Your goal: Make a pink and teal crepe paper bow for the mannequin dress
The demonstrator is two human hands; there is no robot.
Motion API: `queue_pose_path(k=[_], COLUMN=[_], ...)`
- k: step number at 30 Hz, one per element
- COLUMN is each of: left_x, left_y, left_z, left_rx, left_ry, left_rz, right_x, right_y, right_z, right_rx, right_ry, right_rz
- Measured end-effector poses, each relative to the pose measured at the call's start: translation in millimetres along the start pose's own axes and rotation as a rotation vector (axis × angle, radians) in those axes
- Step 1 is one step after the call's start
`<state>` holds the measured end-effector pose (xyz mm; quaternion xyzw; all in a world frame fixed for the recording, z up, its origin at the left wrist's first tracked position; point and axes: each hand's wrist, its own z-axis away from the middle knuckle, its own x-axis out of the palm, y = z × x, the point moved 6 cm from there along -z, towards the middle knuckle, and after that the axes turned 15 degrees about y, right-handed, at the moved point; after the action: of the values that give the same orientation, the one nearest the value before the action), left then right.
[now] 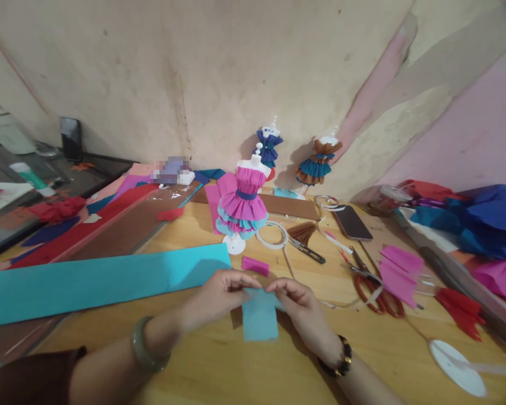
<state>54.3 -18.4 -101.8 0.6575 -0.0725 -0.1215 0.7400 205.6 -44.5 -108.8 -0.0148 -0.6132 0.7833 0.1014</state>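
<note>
Between my two hands hangs a small light-blue piece of crepe paper (pixel 260 322), pinched along its top edge. My left hand (pixel 224 295) grips its upper left corner with thumb and fingers. At the upper right corner my right hand (pixel 300 306) does the same, and a bit of blue paper shows beside that thumb. Just beyond lies a small pleated magenta paper strip (pixel 255 265). Behind it stands a miniature dress form (pixel 253 194) in a magenta paper dress with light-blue ruffles and a dark blue waistband. A long turquoise paper strip (pixel 109 281) lies left of my hands.
Two more dressed forms, a blue one (pixel 269 147) and a brown-and-teal one (pixel 318 163), stand by the wall. Orange-handled scissors (pixel 377 292), thread snips (pixel 307 249), a tape roll (pixel 272 235) and a phone (pixel 353 222) lie to the right. A white disc (pixel 457 368) is at the lower right.
</note>
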Motion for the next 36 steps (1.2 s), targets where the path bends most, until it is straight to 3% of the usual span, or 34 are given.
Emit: queue_pose_path(k=[9, 23, 28, 33, 36], left_x=[-1.9, -4.6, -7.1, -4.1, -1.9], left_y=[2.1, 6.6, 13.8, 6.9, 5.4], left_z=[2.8, 1.9, 2.7, 6.3, 6.2], left_rx=[0.003, 0.041, 0.117, -0.026, -0.045], left_ry=[-0.003, -0.033, -0.067, -0.021, 0.025], left_rz=[-0.155, -0.159, -0.119, -0.170, -0.159], right_x=[0.2, -1.4, -4.3, -3.3, -1.3], right_y=[-3.1, 2.0, 0.5, -0.2, -2.8], right_z=[2.3, 3.7, 4.2, 5.6, 4.5], right_rx=[-0.061, -0.048, -0.050, -0.054, -0.092], right_ry=[-0.023, -0.074, -0.084, -0.100, -0.071], right_rz=[0.038, 0.072, 0.094, 0.095, 0.079])
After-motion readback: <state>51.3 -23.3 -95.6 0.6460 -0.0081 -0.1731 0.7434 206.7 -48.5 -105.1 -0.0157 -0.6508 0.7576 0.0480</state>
